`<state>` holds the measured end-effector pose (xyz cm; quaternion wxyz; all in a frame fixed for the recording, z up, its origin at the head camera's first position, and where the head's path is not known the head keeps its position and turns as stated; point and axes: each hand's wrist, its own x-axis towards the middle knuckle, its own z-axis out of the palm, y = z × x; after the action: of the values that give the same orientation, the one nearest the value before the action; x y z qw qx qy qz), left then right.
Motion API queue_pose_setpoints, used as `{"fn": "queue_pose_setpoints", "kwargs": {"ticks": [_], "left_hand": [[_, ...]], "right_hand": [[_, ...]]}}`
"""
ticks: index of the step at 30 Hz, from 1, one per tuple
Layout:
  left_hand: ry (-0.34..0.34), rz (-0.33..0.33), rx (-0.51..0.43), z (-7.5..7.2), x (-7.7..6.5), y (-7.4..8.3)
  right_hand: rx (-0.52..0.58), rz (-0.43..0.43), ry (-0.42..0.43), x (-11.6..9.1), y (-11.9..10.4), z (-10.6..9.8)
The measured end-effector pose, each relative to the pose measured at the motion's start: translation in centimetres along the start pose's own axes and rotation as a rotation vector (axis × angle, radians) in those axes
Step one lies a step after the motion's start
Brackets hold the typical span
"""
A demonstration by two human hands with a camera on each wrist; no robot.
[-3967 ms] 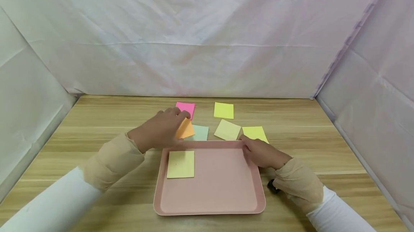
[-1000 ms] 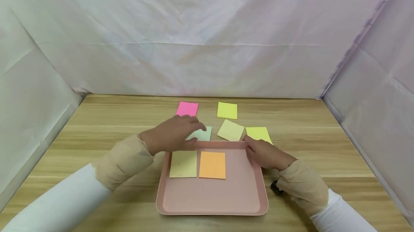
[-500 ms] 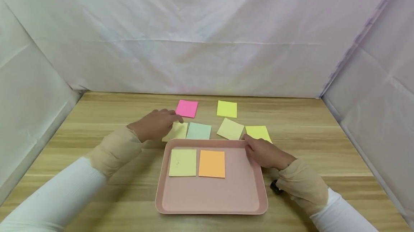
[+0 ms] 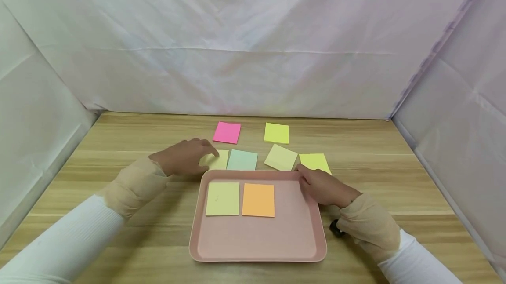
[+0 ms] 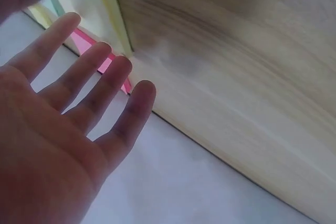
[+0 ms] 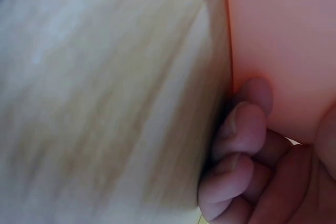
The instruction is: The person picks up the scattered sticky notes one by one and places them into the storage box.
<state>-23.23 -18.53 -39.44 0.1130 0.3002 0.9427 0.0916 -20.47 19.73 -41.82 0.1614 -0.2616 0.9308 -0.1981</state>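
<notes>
My left hand (image 4: 185,157) reaches over a pale yellow sticky note pad (image 4: 222,161) just behind the tray, covering its left part. In the left wrist view its fingers (image 5: 113,85) are spread and loosely straight, the pad's edge (image 5: 122,19) beyond them. My right hand (image 4: 326,186) grips the far right corner of a pink tray (image 4: 261,240); in the right wrist view the fingers (image 6: 241,129) curl around its edge. Inside the tray, a light yellow sticky note pad (image 4: 222,199) and an orange one (image 4: 258,200) lie side by side along the far side.
Behind the tray are a mint green pad (image 4: 243,160), another pale yellow pad (image 4: 281,157) set askew, and a bright yellow pad (image 4: 315,162). Farther back lie a pink pad (image 4: 227,132) and a yellow pad (image 4: 276,133). A white cloth (image 4: 245,81) walls the wooden table.
The orange pad, in my left hand 4 seconds ago, now lies in the tray. The left hand has since moved left to the pale yellow pad. My right hand stays on the tray corner.
</notes>
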Motion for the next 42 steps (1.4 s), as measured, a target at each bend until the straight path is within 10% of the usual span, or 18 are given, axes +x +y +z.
{"fn": "queue_pose_setpoints", "kwargs": {"ticks": [42], "left_hand": [[0.07,-0.073,0.07,1.0,0.0,-1.2]], "right_hand": [[0.004,-0.006,-0.003,-0.1,-0.2,0.0]]}}
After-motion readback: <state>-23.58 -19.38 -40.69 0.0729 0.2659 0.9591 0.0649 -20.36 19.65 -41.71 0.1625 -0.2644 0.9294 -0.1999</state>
